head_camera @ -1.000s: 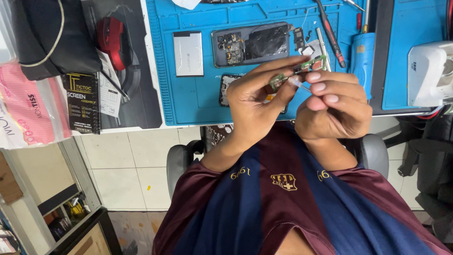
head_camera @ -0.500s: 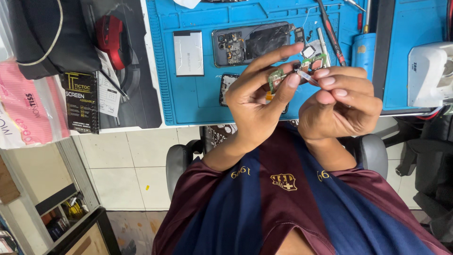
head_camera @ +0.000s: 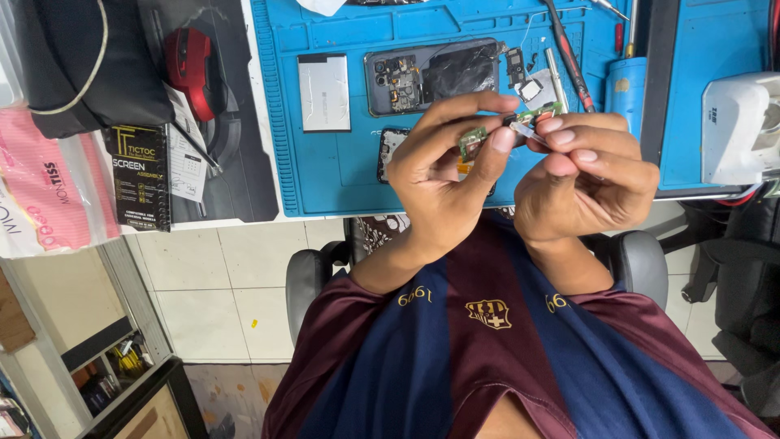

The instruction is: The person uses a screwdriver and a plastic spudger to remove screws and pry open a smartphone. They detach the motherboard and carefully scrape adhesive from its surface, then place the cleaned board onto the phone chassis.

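Observation:
My left hand and my right hand are raised together above the blue work mat. Between them is a small green circuit board with a thin strip running to the right. The thumb and fingers of my left hand pinch the board's left end. My right hand's fingertips grip the strip's right end, where a small silvery piece shows. Just beyond the hands, an opened phone lies on the mat with its insides exposed.
A flat silver battery lies left of the phone. A screwdriver, small loose parts and a blue cylinder sit at the mat's right. A white device stands far right. A red mouse, a black bag and pink packets lie left.
Both hands stay on the small board. My left fingers have stretched out further along it, and my right hand's fingers have shifted slightly on the strip.

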